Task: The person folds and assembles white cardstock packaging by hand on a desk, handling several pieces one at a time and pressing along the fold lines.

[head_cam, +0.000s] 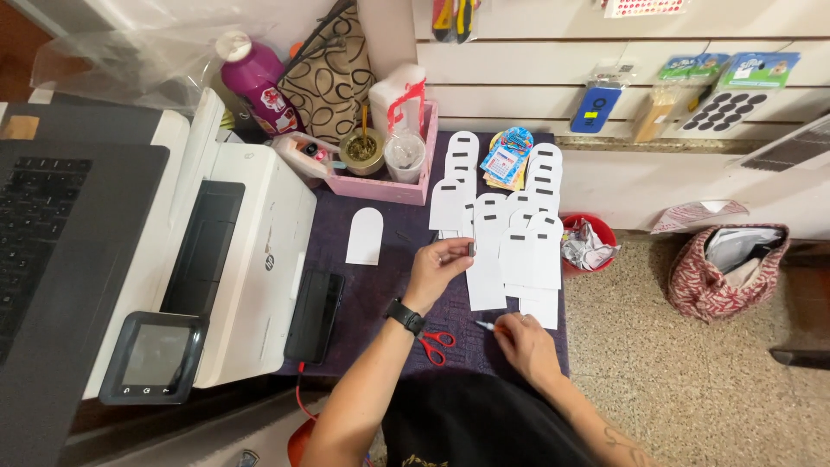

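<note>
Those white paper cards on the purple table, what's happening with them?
A person sits at a purple table covered with white arch-topped cards, many bearing a small dark strip. The left hand holds up a tiny dark piece in its fingers. The right hand rests near the table's edge, holding a thin blue-tipped tool. One blank card lies apart, red scissors sit by the wrist, and a white printer stands beside them.

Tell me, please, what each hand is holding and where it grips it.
The left hand pinches a small dark piece between its fingertips. The right hand holds a blue pen by its rear end.
</note>
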